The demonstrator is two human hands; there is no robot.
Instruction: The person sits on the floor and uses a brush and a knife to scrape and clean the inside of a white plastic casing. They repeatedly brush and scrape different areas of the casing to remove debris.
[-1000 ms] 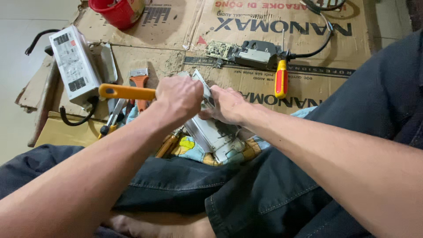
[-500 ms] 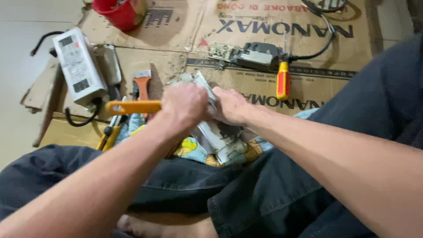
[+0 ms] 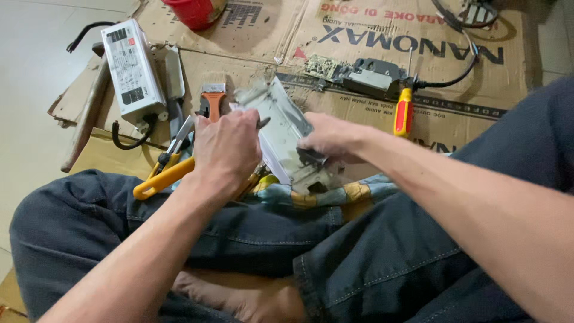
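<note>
My left hand (image 3: 224, 149) is closed around a yellow-handled tool (image 3: 160, 180) whose handle sticks out down and to the left; its tip is hidden behind the hand, against a grey metal casing (image 3: 281, 128). My right hand (image 3: 335, 139) grips that casing on its right side and holds it tilted above my lap. A patterned cloth (image 3: 326, 194) lies under the casing on my dark trousers.
On the cardboard (image 3: 371, 36) lie a white power supply box (image 3: 131, 69) with a black cable, an orange-handled brush (image 3: 213, 96), pliers (image 3: 173, 146), a red-and-yellow screwdriver (image 3: 403, 113), a small circuit board (image 3: 326, 66), a grey module (image 3: 373, 75) and a red cup (image 3: 194, 11).
The yellow handle has swung from pointing level to the left to pointing down-left. Both hands and the casing have shifted slightly, and the casing is more exposed between them.
</note>
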